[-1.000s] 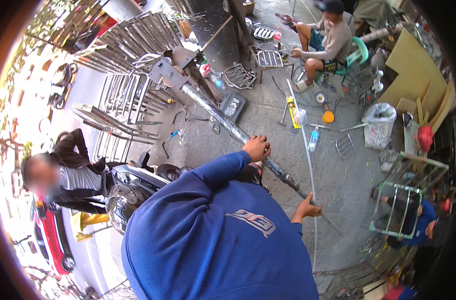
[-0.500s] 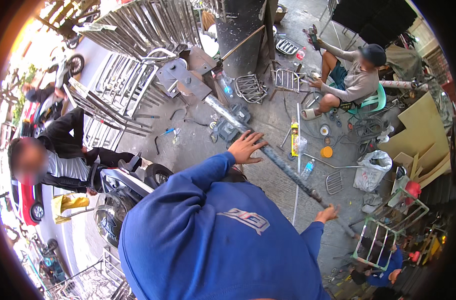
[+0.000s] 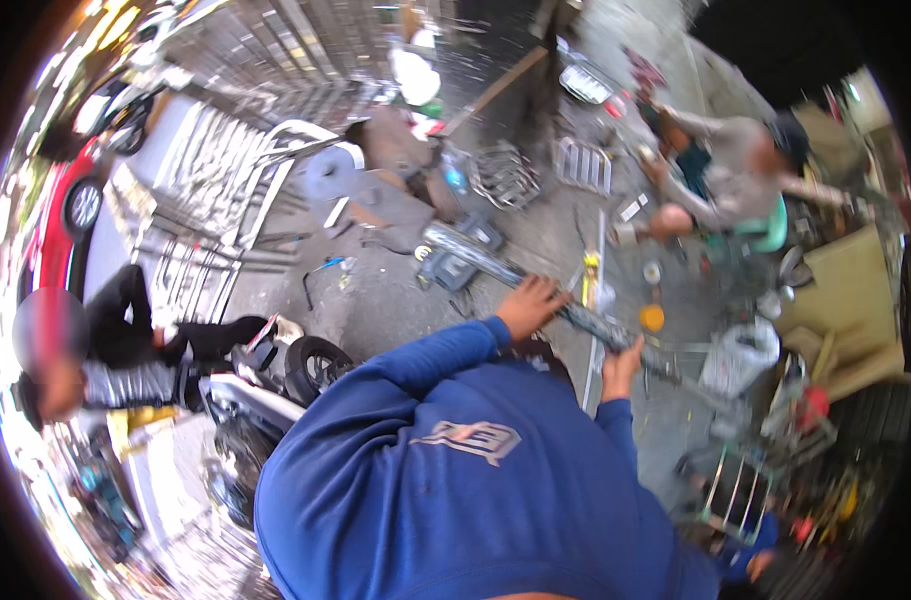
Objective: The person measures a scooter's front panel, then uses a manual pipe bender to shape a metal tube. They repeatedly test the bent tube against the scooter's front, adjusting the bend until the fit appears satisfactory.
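Note:
A long, dark, scuffed metal pipe (image 3: 587,322) runs slantwise in front of me, from upper left to lower right. My left hand (image 3: 531,308) is closed over its middle, fingers curled across the top. Farther down the pipe, my right hand (image 3: 622,371) grips it from the near side with the thumb up. At its far end the pipe meets or lies close to the flat arm of a metal bending tool (image 3: 390,205); blur hides whether they join. A round plate (image 3: 332,172) tops that tool. The pipe's lower right end is smeared.
Metal frames and bars (image 3: 215,190) stack at the far left. A motorcycle (image 3: 265,385) and a seated person (image 3: 125,360) are close on my left. Another person (image 3: 725,165) sits far right, beyond a white sack (image 3: 743,355). A grey power tool case (image 3: 460,262) lies beneath the pipe.
My right hand has slid up the pipe toward my left hand. My left hand's spread fingers have curled over the pipe. The pipe's far end sits lower right, and the whole view has shifted.

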`<state>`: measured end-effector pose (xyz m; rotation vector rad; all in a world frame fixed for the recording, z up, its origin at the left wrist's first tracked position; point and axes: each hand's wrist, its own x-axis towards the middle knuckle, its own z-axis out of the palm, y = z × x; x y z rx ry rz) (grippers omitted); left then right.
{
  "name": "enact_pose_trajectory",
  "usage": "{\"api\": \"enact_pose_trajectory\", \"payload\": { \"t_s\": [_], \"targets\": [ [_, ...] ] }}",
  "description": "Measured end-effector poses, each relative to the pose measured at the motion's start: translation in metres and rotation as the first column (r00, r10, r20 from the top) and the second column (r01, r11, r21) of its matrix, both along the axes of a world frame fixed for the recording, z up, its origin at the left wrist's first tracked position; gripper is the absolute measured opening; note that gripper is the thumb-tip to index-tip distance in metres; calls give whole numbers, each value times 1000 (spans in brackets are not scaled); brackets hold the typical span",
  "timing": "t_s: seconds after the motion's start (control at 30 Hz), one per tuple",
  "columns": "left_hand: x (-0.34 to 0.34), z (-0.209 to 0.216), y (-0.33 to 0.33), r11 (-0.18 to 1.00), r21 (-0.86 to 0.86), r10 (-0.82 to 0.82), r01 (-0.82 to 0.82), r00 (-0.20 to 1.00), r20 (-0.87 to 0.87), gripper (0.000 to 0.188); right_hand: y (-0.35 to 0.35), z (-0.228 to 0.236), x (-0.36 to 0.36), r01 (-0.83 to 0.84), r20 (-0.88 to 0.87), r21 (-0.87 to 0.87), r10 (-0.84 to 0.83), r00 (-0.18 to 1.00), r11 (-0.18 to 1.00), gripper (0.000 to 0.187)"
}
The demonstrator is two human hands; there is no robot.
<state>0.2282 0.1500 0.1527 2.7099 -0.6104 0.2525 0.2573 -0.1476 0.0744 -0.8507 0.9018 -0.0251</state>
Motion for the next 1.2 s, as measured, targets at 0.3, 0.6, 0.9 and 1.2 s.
{"api": "enact_pose_trajectory", "payload": {
  "t_s": [0.3, 0.6, 0.9, 1.2],
  "targets": [
    [50, 55, 92, 953, -107, 286, -284, 958, -1, 42, -1, 6, 95, 44, -31, -120, -49, 998, 992, 56],
    [27, 12, 295, 353, -191, 914, -916, 293, 281, 44, -2, -9, 189, -71, -41, -212, 63, 997, 975, 63],
    [-51, 30, 512, 73, 195, 888, -978, 152, 433, 72, 19, -26, 245, 60, 32, -470, -51, 998, 880, 84],
    [-43, 49, 588, 333, 409, 940, -850, 262, -220, 83, 24, 12, 295, -262, -22, -437, 280, 960, 861, 69]
  ]
}}
